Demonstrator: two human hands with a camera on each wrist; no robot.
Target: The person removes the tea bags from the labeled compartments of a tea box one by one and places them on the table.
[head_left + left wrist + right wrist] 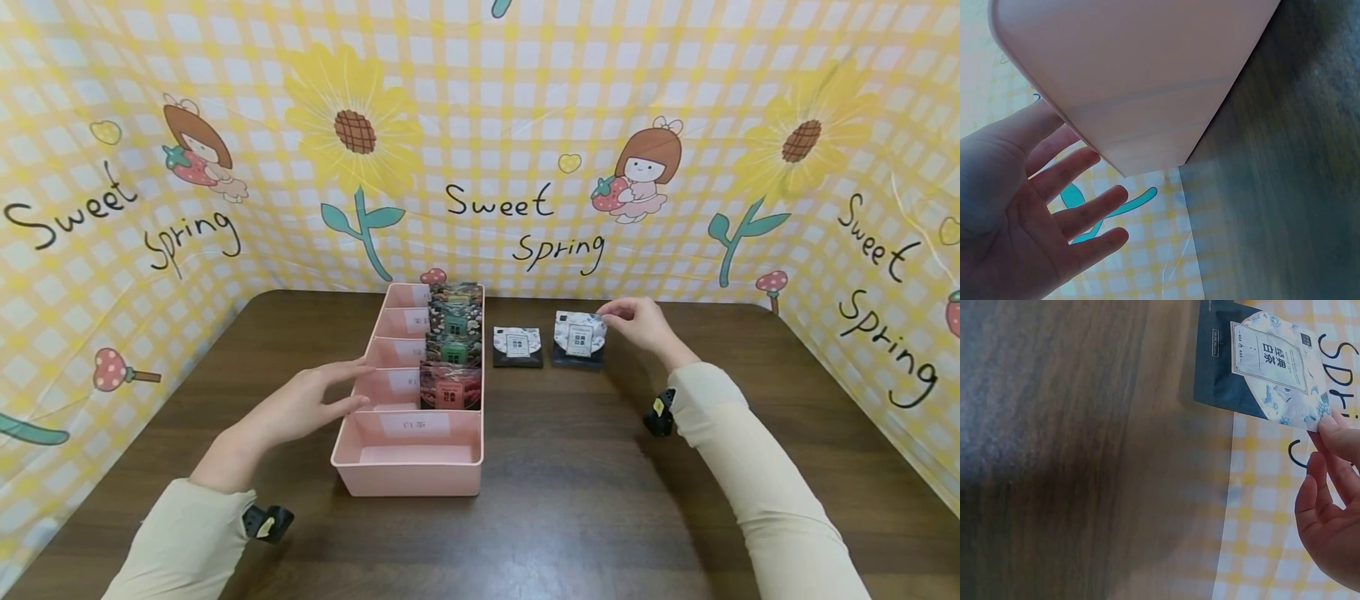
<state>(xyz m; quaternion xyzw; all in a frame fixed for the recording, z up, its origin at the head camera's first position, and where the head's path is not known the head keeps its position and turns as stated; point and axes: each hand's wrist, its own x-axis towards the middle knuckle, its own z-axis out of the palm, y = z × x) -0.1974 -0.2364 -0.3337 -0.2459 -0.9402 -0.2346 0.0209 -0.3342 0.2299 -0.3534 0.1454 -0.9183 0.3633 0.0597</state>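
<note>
My right hand (637,323) pinches a white and dark blue tea sachet (579,340) by its upper right corner, between thumb and fingertips. In the right wrist view, the sachet (1260,365) tilts with its printed front showing. A second matching sachet (517,346) lies on the table just left of it. At the left, my left hand (307,400) touches the rim of a long pink divided box (408,479) with loosely spread fingers. The left wrist view has this hand (1041,200) beside the box's outer wall (1135,75), several fingers free of it.
Red sachets (450,390) stand in the box's second compartment from the front, with green sachets (453,350) and others behind. A paper label (415,425) marks the front compartment's divider. Behind the brown table (570,500) hangs a yellow checked cloth (480,125).
</note>
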